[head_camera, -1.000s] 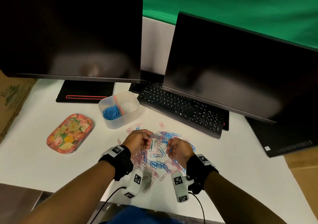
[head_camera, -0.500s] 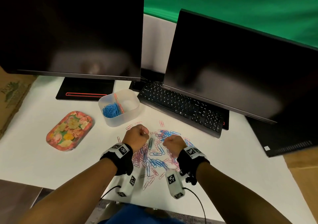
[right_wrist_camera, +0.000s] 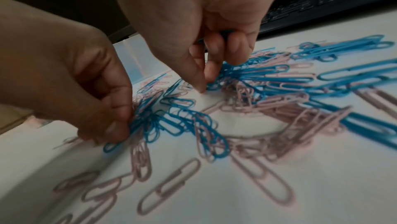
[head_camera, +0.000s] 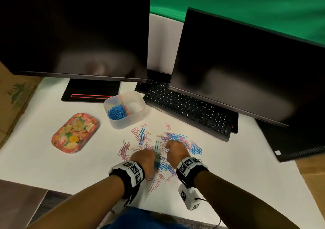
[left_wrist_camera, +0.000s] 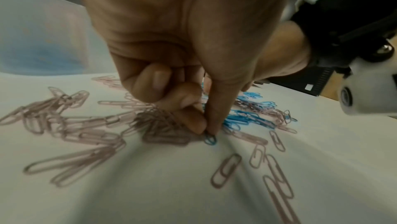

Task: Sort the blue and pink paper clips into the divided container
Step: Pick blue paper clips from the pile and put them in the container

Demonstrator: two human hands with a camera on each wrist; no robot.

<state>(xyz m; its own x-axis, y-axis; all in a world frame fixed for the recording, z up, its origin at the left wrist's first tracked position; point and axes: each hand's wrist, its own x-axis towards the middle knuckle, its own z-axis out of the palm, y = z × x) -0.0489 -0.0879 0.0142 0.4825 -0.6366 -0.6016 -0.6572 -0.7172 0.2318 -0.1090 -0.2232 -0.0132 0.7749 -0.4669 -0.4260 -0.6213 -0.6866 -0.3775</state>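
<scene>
Left hand, fingers curled, pinching a blue clip at the near side of the clip pile. Right hand just beside it, fingers curled, gripping a bunch of blue clips from the same pile. Divided container beyond the pile, blue clips in its left compartment. Flowered tray left of the container.

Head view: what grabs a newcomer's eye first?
The scatter of blue and pink paper clips on the white desk, with the left hand and the right hand both down in it. The left hand pinches a blue clip. Behind the pile, the divided container holds blue clips in its left compartment; two dark monitors loom above.
</scene>
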